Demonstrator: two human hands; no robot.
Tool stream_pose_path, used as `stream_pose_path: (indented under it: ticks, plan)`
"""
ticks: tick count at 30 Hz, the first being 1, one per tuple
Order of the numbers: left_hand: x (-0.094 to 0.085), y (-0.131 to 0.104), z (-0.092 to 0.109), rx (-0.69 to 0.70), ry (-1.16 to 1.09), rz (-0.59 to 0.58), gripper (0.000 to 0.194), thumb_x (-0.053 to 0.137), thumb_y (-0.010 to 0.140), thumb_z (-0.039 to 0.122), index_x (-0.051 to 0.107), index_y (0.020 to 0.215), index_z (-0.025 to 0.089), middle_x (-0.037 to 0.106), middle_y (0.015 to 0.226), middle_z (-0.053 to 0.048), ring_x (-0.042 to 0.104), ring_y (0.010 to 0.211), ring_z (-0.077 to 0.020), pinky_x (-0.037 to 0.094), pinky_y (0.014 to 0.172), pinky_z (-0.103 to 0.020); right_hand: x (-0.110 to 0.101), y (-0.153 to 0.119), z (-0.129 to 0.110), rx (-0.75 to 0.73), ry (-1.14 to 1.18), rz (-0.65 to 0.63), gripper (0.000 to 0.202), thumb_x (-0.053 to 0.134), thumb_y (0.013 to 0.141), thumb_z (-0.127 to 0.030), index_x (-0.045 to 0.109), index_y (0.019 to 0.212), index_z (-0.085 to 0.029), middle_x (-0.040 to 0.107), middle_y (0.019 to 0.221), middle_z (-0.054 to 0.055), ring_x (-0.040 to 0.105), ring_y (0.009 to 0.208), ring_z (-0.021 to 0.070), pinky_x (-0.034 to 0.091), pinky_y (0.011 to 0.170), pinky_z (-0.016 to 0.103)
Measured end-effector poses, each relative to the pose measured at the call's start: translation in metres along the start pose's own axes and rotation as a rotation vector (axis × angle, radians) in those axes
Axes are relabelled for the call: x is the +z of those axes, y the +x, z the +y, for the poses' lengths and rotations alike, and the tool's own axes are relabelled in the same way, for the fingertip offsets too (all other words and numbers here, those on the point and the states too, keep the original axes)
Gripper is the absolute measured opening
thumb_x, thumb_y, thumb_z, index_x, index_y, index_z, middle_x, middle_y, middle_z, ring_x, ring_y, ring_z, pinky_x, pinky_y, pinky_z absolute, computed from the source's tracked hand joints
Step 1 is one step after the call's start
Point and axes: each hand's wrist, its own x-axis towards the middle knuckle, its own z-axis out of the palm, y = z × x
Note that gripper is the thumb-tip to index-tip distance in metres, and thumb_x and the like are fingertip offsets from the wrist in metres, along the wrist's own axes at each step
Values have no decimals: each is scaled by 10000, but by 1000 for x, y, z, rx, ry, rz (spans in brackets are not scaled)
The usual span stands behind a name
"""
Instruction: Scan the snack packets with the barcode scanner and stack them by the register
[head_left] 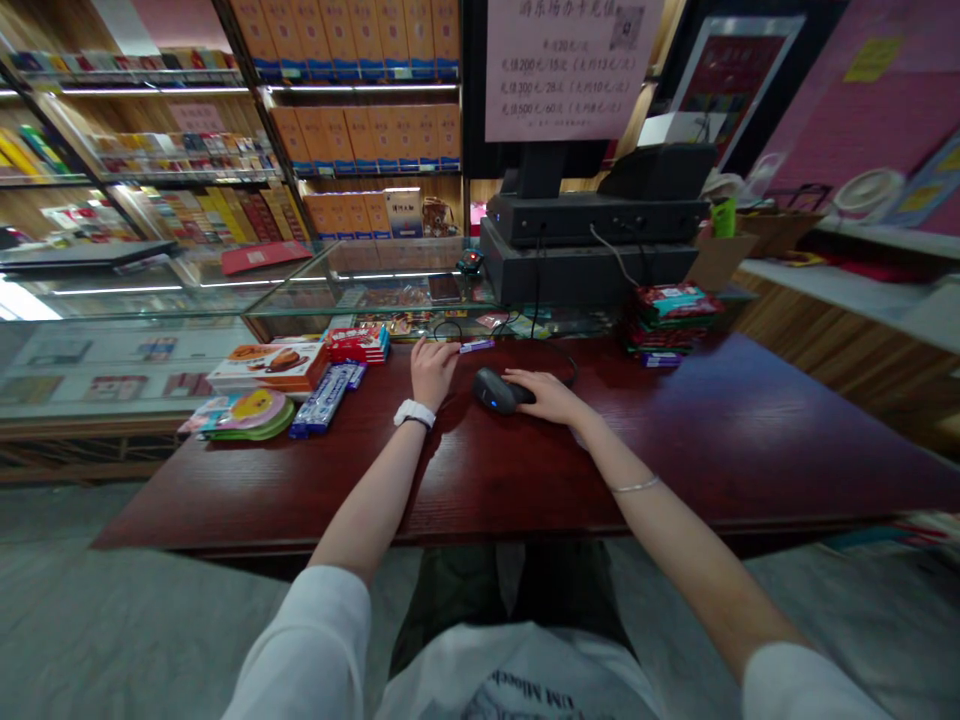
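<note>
On the dark red wooden counter, my right hand (551, 396) grips a black handheld barcode scanner (495, 390), whose small blue light is lit. Just to its left, the fingers of my left hand (433, 372) pinch one end of a small purple-and-white stick-shaped pack (478, 346). The scanner's head points left, toward my left hand. Left of that hand lie blue-and-white wrapped packs (324, 400), red-and-white boxes (358, 343) and an orange-and-white box (274, 368).
A stack of red and green packets (673, 318) sits on the right, with a purple pack (661, 360) before it. Behind the counter stand a glass display case (360, 260) and a black register (585, 262). Round-shaped colourful packages (251, 415) lie near the left edge.
</note>
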Motion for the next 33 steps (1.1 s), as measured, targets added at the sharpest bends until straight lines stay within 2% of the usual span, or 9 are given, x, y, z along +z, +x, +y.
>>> stream_pose_path:
  ticks: [3,5,8,12,16,21,25,33]
  plan:
    - [-1,0,1,-5,5,-2,129,572,907,235,690,947,271,736,940,-10,666,942,-189,367,1097,-437,-2,0,-2,-16,2,7,503,699,786,-272,600,1278,-243,683,1229,81,649,1107,258,484,939,398]
    - [-2,0,1,-5,4,4,132,569,909,237,690,951,272,734,945,-14,665,940,-191,370,1096,-436,-2,0,-4,-8,-14,10,482,699,780,-276,614,1254,-243,715,1133,70,674,1025,245,496,896,373]
    - [-3,0,2,-6,4,6,144,558,915,236,688,965,271,729,958,-18,661,939,-191,369,1096,-431,-2,0,-9,24,-43,33,487,695,775,-288,609,1251,-234,706,1145,77,665,1040,259,490,909,391]
    - [-2,0,1,-5,2,16,148,551,919,227,683,973,268,725,978,-15,658,955,-187,359,1101,-422,-6,-1,-16,84,-17,132,490,683,759,-286,599,1239,-233,690,1203,76,660,1073,268,496,920,395]
    - [-1,0,2,4,-19,32,140,558,915,208,679,961,262,727,959,-11,661,948,-182,364,1096,-414,-17,-3,-21,114,59,224,390,647,761,-244,617,1149,-226,723,1100,63,694,986,254,518,835,335]
    - [-3,0,5,6,-20,21,133,559,913,203,678,940,255,731,964,-15,664,967,-181,368,1094,-425,-28,-5,-26,146,82,295,269,670,753,-278,609,1013,-249,738,942,41,711,840,243,503,703,285]
    - [-2,-1,3,8,-16,23,120,565,912,208,673,936,254,731,978,-10,664,977,-175,367,1095,-428,-30,-5,-30,144,81,280,214,687,762,-328,603,940,-244,732,909,49,706,821,241,496,697,283]
    - [0,-2,1,18,-24,28,122,569,901,183,668,908,254,724,964,-9,657,978,-174,359,1098,-427,-29,-4,-32,184,73,227,250,697,766,-362,623,974,-243,745,944,64,717,852,261,501,714,296]
